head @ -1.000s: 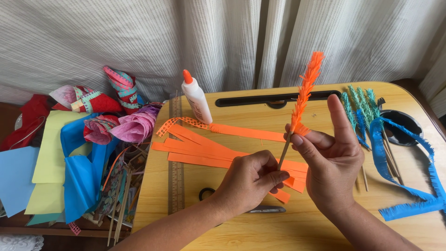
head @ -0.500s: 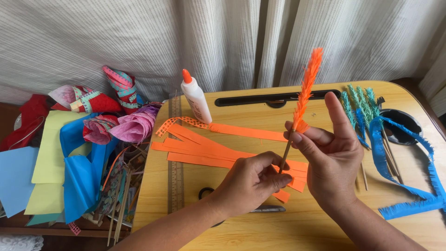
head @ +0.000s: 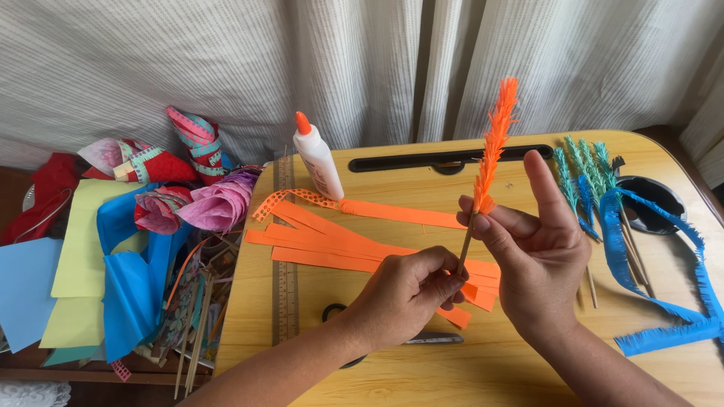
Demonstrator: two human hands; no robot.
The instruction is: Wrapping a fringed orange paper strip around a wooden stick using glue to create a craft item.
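The right hand [head: 539, 260] pinches the thin stick [head: 466, 249] just below its orange fringed wrap [head: 494, 147], which rises nearly upright above that grip. The left hand [head: 403, 294] is closed on the stick's lower end, directly beneath and nearer the orange strips [head: 332, 237].

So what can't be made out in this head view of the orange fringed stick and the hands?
- Lower end of the stick: hidden inside the left hand.
- Scissors: mostly covered by the left hand and forearm.
- Blue fringed strip: cut off by the right edge.
- Black round object: partly hidden by the blue strip; kind unclear.
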